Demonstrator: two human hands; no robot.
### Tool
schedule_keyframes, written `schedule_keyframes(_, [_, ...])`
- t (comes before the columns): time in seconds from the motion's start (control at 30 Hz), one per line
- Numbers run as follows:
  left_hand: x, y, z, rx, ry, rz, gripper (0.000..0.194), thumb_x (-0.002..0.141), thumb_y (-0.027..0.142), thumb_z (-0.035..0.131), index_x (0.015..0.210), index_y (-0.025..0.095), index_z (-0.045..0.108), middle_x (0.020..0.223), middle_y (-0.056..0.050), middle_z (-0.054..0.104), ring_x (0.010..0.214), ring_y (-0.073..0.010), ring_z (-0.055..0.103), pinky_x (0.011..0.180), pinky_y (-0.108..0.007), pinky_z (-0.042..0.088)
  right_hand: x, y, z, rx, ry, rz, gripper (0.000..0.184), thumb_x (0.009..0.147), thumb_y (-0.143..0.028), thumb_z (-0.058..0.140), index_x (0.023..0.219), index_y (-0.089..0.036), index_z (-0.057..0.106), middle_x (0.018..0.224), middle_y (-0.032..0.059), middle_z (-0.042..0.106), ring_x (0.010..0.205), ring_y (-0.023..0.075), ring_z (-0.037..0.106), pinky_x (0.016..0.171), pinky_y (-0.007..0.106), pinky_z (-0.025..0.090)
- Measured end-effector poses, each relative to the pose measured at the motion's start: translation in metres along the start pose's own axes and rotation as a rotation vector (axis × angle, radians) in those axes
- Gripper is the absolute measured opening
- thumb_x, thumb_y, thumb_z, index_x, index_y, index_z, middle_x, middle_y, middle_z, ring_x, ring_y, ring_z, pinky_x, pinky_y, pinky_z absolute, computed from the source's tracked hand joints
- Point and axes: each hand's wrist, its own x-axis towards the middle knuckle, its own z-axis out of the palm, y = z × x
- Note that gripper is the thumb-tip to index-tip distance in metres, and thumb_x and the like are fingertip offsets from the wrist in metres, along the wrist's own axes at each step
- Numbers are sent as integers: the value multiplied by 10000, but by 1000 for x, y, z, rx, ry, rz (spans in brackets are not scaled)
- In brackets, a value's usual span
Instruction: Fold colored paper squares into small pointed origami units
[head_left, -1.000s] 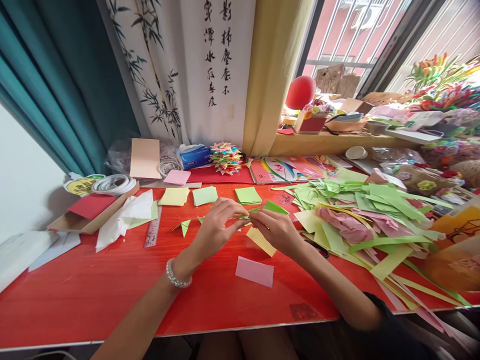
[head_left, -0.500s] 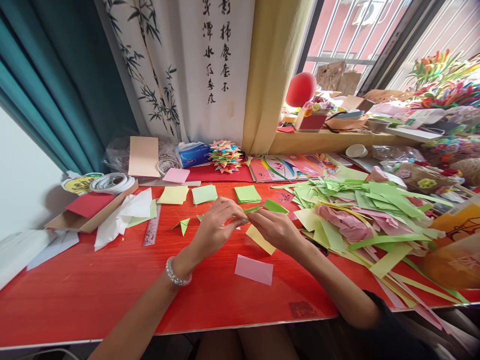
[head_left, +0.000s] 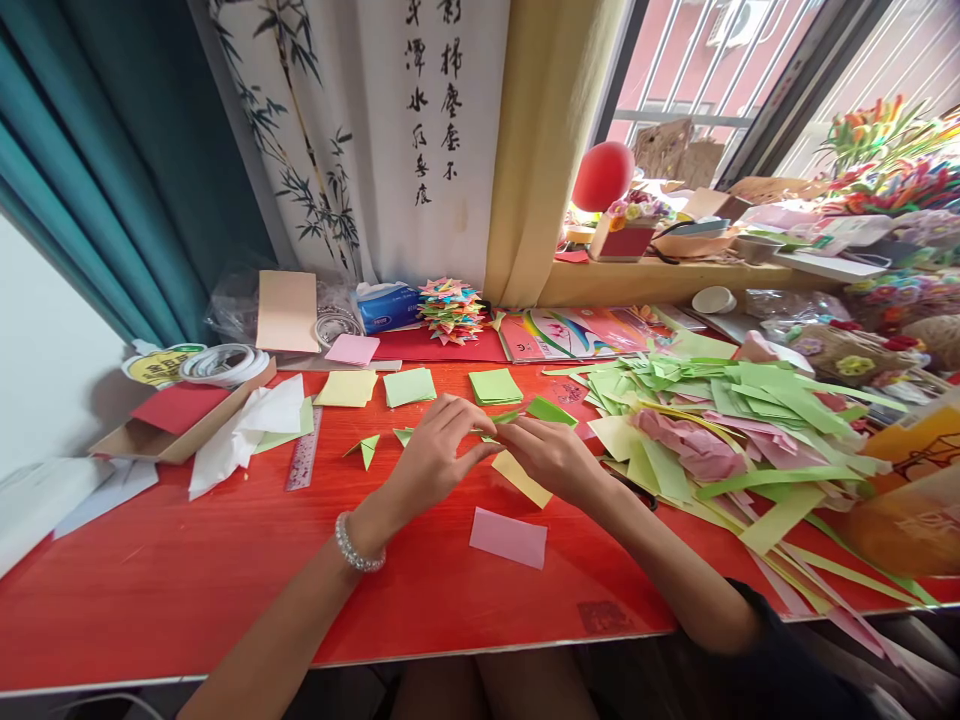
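Observation:
My left hand (head_left: 442,447), with a beaded bracelet at the wrist, and my right hand (head_left: 551,458) meet above the table. A small folded green paper (head_left: 505,417) is pinched between their fingertips, mostly hidden behind them. My left thumb sits slightly apart from the fingers. Beyond my right fingers lies another folded green paper (head_left: 552,411). A yellow paper (head_left: 520,480) is partly under my right hand, and a pink paper rectangle (head_left: 508,538) lies nearer me. Left of my left hand is a folded green triangular piece (head_left: 366,452); a second green piece (head_left: 403,436) is partly covered.
Stacks of yellow (head_left: 346,389), pale green (head_left: 409,388) and bright green paper (head_left: 495,387) line the red table (head_left: 247,580). Paper strips (head_left: 720,420) heap at right. A ruler (head_left: 303,455), a cardboard tray (head_left: 180,447) and white tissue (head_left: 244,435) are at left.
My left thumb has moved down, slightly away from its fingers. My right hand and the papers on the table are nearly unchanged.

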Motion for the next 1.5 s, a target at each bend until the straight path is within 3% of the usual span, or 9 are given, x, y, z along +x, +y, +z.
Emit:
schedule_keyframes(0.2, [-3,-4,4,85,74,-7,119,841,144,481,730,172,513,709,-20,550,727,-164,430,666,-300,398,6,-8,-3,120,-45,83,256,901,-214,386,763,-136,587,598,21,551,510,102,468,488,224,330])
schedule_keyframes(0.33, [-3,-3,3,78,115,-82,128,846,183,487,719,181,504,701,-2,555,724,-156,445,698,-303,398,11,-13,-8,413,-112,274,204,883,-265,435,822,-153,594,667,30,614,578,114,545,553,218,394])
schedule_keyframes(0.4, [-2,-4,2,54,111,-145,77,848,246,490,809,186,517,802,-14,568,793,-164,466,739,-311,403,13,-15,-11,572,-126,405,205,872,-271,449,780,-157,591,619,20,611,556,115,566,556,220,417])
schedule_keyframes(0.5, [0,-5,2,-5,111,-233,171,839,322,495,939,183,503,924,-41,533,858,-168,484,755,-302,412,14,-16,-16,836,-120,610,246,850,-339,475,723,-155,577,581,16,603,525,123,588,542,229,451])
schedule_keyframes(0.6, [0,-5,0,-42,121,-270,164,857,328,462,803,182,516,800,-14,518,768,-145,496,712,-272,406,16,-16,-19,1069,-103,717,277,807,-406,519,719,-149,572,621,27,618,520,132,600,531,247,478])
schedule_keyframes(0.87, [2,-1,-5,-145,99,-415,256,852,371,451,696,185,533,687,8,550,664,-132,499,590,-238,379,20,-14,-20,1346,-135,828,270,745,-388,604,675,-127,585,621,30,626,477,118,584,488,251,477])
schedule_keyframes(1.07, [5,-6,-6,-203,121,-471,353,901,405,302,761,180,535,763,-16,543,739,-141,525,688,-252,399,19,-10,-18,1380,-93,880,243,743,-355,618,691,-118,600,605,23,625,467,104,576,468,229,465])
schedule_keyframes(1.3, [3,1,-5,-164,121,-404,298,877,375,392,686,182,514,694,4,531,668,-129,500,639,-241,394,19,-9,-18,1444,-93,911,239,736,-350,626,696,-116,602,602,19,621,459,89,562,457,206,452])
schedule_keyframes(1.5, [3,-1,-4,-233,122,-511,359,865,436,378,662,184,533,669,-8,596,662,-146,551,638,-250,422,19,-9,-19,1464,-113,918,234,737,-347,627,705,-116,611,603,18,622,455,83,556,449,200,444])
